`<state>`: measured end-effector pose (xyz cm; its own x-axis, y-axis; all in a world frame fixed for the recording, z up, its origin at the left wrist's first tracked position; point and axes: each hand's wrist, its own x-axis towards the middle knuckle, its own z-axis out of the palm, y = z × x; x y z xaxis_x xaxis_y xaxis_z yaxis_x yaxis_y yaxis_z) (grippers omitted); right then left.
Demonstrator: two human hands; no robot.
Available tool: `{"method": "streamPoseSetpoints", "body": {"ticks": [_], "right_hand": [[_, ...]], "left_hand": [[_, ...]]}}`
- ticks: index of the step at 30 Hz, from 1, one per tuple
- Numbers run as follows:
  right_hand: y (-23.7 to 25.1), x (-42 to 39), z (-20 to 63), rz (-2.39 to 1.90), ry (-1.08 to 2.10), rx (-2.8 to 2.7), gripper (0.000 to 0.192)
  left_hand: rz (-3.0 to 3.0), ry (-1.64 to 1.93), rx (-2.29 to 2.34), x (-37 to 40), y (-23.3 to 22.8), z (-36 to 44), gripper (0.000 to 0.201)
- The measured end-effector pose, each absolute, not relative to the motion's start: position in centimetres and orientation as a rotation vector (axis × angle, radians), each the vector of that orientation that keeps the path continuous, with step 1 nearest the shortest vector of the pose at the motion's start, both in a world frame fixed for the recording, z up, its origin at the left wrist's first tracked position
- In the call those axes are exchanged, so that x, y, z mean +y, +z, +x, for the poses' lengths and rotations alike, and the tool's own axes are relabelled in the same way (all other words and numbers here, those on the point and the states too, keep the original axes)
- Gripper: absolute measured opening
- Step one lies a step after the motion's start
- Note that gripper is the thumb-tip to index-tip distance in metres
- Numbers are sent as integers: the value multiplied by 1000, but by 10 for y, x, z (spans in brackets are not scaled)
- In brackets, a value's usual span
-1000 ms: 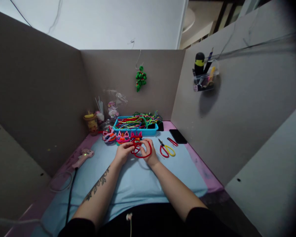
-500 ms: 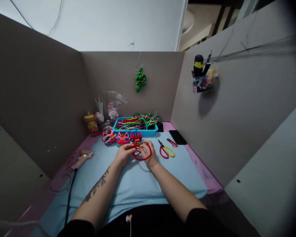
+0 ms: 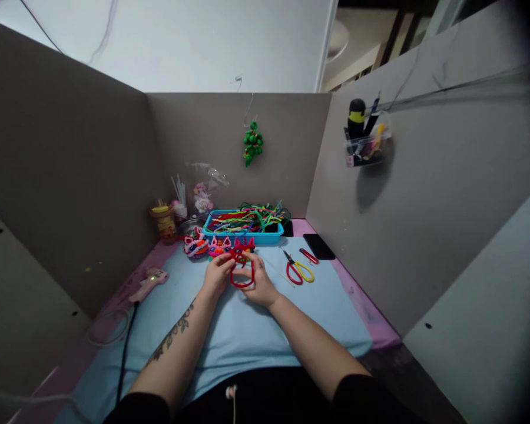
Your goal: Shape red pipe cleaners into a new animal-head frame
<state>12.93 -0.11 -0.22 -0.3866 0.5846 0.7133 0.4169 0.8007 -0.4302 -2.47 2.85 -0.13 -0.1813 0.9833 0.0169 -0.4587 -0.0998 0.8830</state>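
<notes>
Between both hands is a red pipe cleaner (image 3: 242,285) bent into loops, held above the blue cloth. My left hand (image 3: 218,274) pinches its upper left part between thumb and fingers. My right hand (image 3: 261,282) grips it from the right, fingers curled around the side of the big lower loop. Just behind the hands stand several colourful pipe-cleaner animal heads with pointed ears, such as the pink and orange one (image 3: 196,244) at the left. Part of the head nearest the right hand is hidden by the fingers and the red loops.
A blue basket (image 3: 265,238) of multicoloured pipe cleaners stands at the back. Right of the hands lie red-and-yellow-handled scissors (image 3: 299,271), a red cutter (image 3: 309,255) and a black phone (image 3: 318,246). A pink glue gun (image 3: 148,284) with its cord lies left. Grey panels enclose three sides.
The red loops have turned and shifted slightly left, and the big loop looks narrower. My right hand has moved left with them, while my left hand keeps its pinch.
</notes>
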Motion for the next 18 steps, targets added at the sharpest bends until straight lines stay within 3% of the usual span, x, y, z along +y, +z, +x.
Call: {"method": "streamPoseSetpoints", "body": {"ticks": [3,11,18], "right_hand": [[-4,-3,122,-701,212,-2042,20],[3,-13,117,-617,384,-2167,36],[2,-24,105,-472,734,-2215,9]], "left_hand": [[751,1609,916,29,-2,-26,42],[697,1600,969,30,-1,-30,46],[655,1633,942,36,-9,-34,46]]}}
